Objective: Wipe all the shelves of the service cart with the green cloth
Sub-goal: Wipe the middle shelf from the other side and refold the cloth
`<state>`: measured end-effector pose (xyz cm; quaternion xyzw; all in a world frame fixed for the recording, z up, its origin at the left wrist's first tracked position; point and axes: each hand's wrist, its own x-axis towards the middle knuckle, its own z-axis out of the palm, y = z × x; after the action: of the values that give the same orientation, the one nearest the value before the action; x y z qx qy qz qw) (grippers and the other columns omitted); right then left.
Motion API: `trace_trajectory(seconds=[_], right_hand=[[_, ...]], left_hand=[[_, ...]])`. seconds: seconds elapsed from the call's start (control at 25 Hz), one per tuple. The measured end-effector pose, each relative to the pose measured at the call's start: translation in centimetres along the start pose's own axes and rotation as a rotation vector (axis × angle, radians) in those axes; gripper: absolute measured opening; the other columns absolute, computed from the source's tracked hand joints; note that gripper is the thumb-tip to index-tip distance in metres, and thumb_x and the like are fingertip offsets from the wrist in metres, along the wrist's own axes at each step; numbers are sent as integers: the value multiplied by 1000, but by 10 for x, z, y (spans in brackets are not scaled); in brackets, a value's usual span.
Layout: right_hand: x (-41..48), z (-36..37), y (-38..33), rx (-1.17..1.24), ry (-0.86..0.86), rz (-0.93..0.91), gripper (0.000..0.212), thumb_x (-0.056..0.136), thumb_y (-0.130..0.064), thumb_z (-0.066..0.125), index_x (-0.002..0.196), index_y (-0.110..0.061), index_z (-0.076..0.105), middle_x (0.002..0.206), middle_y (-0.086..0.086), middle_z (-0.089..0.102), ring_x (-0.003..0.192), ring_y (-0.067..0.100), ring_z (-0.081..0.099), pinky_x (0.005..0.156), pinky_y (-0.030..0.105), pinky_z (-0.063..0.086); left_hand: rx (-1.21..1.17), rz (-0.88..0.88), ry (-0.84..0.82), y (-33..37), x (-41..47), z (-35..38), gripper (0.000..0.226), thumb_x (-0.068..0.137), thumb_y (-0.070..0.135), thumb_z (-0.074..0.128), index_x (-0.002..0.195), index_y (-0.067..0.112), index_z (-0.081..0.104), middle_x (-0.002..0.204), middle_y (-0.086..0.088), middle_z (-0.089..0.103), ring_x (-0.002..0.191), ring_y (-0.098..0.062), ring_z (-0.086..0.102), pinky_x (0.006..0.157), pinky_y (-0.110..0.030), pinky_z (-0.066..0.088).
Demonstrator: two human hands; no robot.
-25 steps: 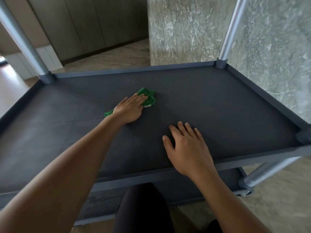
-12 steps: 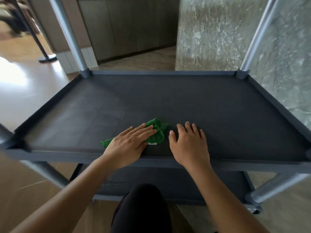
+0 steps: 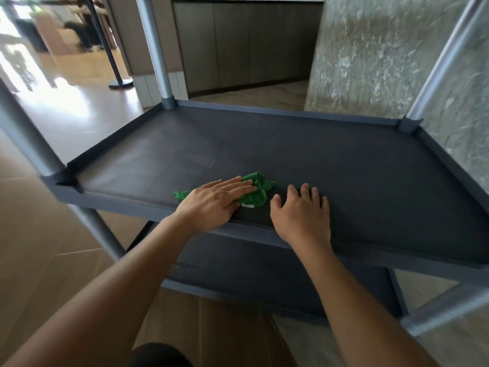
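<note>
A dark grey shelf (image 3: 344,170) of the service cart fills the middle of the head view, with a raised rim all round. A crumpled green cloth (image 3: 258,190) lies on it near the front edge. My left hand (image 3: 214,201) presses flat on the cloth with straight fingers, covering its left half. Just to the right of the cloth, my right hand (image 3: 301,213) rests on the shelf, fingers slightly bent, holding nothing. A lower shelf (image 3: 264,276) shows beneath the front rim.
Grey metal posts rise at the cart's corners: far left (image 3: 156,54), far right (image 3: 439,64), near left (image 3: 29,139). A marbled wall (image 3: 375,56) stands close behind and to the right. A barrier stand (image 3: 120,82) is on the floor at the far left.
My left hand has dragged the cloth from the shelf's middle back to the front edge, beside my right hand. The view has pulled back and tilted up.
</note>
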<state>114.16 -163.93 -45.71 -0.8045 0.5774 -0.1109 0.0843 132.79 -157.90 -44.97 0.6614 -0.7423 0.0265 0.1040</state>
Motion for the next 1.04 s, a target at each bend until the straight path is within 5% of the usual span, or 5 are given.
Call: trace_trajectory(seconds=[0.44, 0.72, 1.04], right_hand=[[0, -2, -5, -30, 44, 14, 51, 96, -37, 28, 141, -15, 40, 151, 10, 33, 141, 27, 23, 117, 46, 16], [7, -2, -45, -5, 25, 232, 41, 93, -21, 40, 130, -9, 51, 131, 14, 50, 125, 32, 39, 109, 49, 28], [4, 10, -72, 19, 110, 296, 43, 97, -12, 30, 137, -13, 45, 145, 11, 41, 139, 29, 26, 116, 42, 14]], left_hand=[[-41, 6, -48, -5, 4, 3, 51, 101, 34, 31, 150, 38, 19, 156, 21, 17, 145, 0, 7, 120, -30, 10], [-144, 90, -95, -10, 9, 9, 53, 99, 33, 27, 151, 33, 17, 159, 16, 12, 147, -6, 2, 118, -35, 6], [-201, 153, -224, -13, 17, 8, 56, 99, 30, 27, 152, 27, 11, 160, 11, 6, 147, -11, -3, 119, -42, 3]])
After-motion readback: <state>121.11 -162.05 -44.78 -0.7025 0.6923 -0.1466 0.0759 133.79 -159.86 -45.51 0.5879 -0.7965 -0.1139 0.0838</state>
